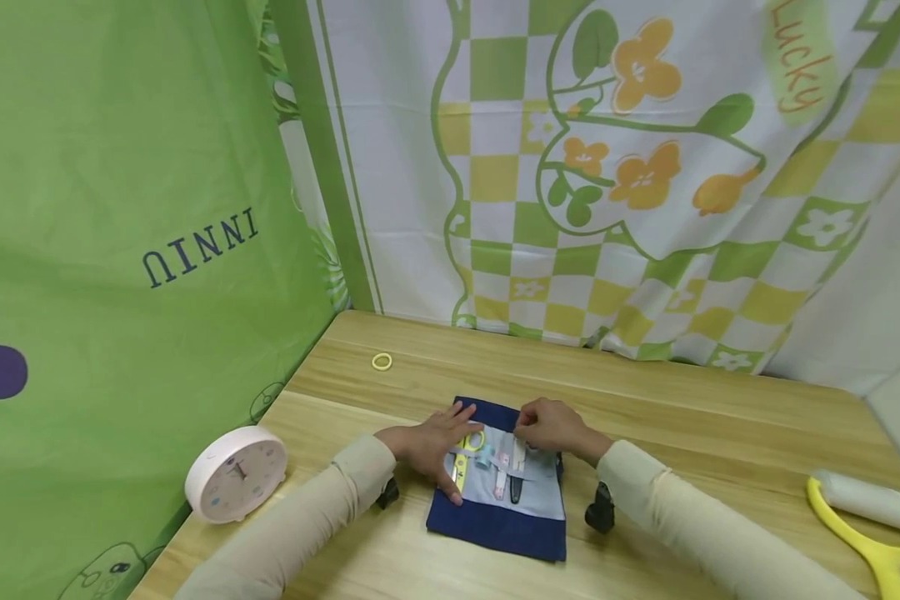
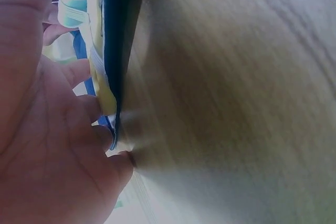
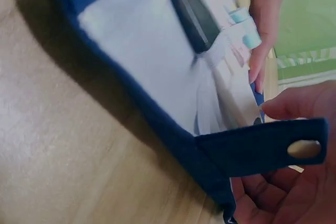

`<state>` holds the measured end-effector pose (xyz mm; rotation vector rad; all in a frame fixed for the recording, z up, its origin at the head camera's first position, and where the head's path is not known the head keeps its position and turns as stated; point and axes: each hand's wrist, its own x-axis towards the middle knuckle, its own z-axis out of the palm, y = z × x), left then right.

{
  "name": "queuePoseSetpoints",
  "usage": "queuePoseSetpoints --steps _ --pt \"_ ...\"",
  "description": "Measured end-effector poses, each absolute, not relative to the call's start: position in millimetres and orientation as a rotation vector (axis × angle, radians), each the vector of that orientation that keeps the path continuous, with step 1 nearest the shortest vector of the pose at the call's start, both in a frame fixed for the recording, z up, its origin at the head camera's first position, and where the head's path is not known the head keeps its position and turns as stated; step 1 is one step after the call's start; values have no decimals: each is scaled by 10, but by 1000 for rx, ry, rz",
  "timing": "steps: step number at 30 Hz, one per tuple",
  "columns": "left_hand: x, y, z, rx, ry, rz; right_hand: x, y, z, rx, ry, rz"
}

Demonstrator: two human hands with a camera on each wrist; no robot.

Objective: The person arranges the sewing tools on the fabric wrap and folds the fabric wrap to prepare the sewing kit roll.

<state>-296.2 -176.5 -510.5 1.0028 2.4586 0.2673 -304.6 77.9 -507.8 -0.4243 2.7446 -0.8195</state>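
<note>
On the table [image 1: 667, 417], well short of its far edge, I see a navy pouch [image 1: 495, 528] open. The left hand [image 1: 429, 446] spreads wide over the pouch's left edge, beside yellow scissors [image 1: 460, 471]; the right hand [image 1: 555, 427] pinches a black-handled tool [image 1: 516, 490].

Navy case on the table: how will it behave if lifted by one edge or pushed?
Probably floppy: the navy case looks like thin cloth, as does its snap strap.

Likely to sag unevenly when lifted, since the black tool and yellow tool are separate slim pieces.

Pushed, it may slide or bunch rather than roll: it lies spread open.
</note>
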Motion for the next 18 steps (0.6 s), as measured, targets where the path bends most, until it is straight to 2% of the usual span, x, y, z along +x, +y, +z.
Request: queuePoseSetpoints --steps 9,18 --pt "-2969 -1753 -5107 1005 2461 254 -3061 791 -5069 -356 2680 -841" --pt "-2964 -1761 -5079 985 2454 259 -3085 809 -5102 -540 2652 -828"
